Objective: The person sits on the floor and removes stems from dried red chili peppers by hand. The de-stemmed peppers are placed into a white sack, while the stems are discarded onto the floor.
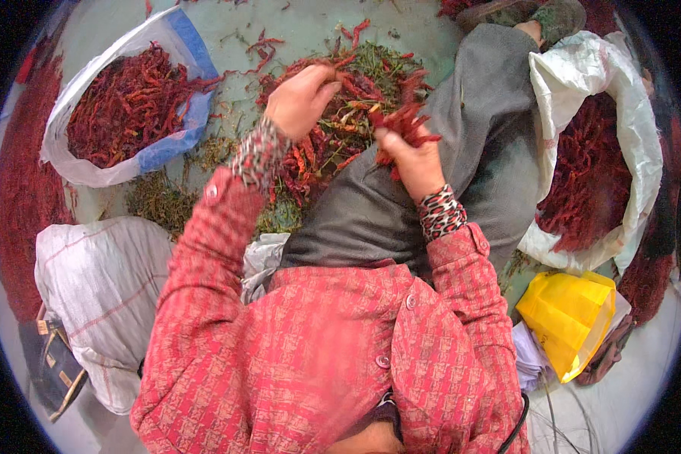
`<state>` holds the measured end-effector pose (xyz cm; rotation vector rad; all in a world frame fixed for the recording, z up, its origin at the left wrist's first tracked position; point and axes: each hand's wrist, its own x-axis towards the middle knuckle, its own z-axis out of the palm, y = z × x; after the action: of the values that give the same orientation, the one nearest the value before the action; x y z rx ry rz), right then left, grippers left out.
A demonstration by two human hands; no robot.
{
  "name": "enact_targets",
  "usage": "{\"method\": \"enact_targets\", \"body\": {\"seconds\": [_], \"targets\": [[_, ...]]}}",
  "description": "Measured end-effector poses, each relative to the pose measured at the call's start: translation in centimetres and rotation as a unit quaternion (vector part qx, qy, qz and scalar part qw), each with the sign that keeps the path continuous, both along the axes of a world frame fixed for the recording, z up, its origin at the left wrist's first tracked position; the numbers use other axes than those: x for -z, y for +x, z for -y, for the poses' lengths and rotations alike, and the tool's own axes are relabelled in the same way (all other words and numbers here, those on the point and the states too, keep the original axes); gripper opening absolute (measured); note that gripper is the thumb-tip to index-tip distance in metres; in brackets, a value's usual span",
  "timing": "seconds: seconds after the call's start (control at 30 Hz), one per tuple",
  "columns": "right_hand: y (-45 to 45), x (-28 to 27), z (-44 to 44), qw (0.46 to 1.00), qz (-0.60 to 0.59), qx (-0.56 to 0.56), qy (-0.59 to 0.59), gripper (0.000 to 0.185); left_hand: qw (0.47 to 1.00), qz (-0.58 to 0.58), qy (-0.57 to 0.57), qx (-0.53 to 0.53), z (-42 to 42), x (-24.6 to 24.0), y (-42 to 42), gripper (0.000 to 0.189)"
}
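Observation:
A bunch of dried red chili peppers (pixel 404 122) is gripped in my right hand (pixel 420 164), just above my bent leg in dark grey trousers. Over the left part of a loose pile of dried chilies and green stems (pixel 346 113) is my left hand (pixel 303 102), its fingers curled downward. Whether it pinches a chili is hidden by the back of the hand. Red and orange pods mix with leafy green bits in the pile, which lies on the floor in front of me.
An open white and blue sack (pixel 198 45) of red chilies stands left, and an open white sack (pixel 638 147) of chilies right. A closed white woven sack (pixel 102 284), stem litter (pixel 164 201) and a yellow bag (pixel 567 318) lie nearer. Chili heaps (pixel 25 198) line the sides.

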<state>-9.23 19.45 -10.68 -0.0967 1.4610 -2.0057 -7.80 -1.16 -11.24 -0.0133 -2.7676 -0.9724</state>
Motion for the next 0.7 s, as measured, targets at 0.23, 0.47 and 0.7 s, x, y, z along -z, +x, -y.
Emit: {"method": "enact_targets", "body": {"seconds": [0.23,0.47,0.7], "targets": [[-0.9,1.5,0.3,0.998,0.003,0.063,-0.016,0.019,0.9,0.312,-0.303,-0.039,3.1,4.5,-9.5,0.023],[-0.9,1.7,0.2,0.998,0.019,0.067,-0.002,0.023,0.966,0.217,-0.113,-0.088,7.3,7.5,-5.1,0.031],[-0.8,1.1,0.3,0.997,0.004,0.063,-0.037,0.014,0.861,0.105,0.475,-0.151,7.8,1.7,-1.8,0.03]]}}
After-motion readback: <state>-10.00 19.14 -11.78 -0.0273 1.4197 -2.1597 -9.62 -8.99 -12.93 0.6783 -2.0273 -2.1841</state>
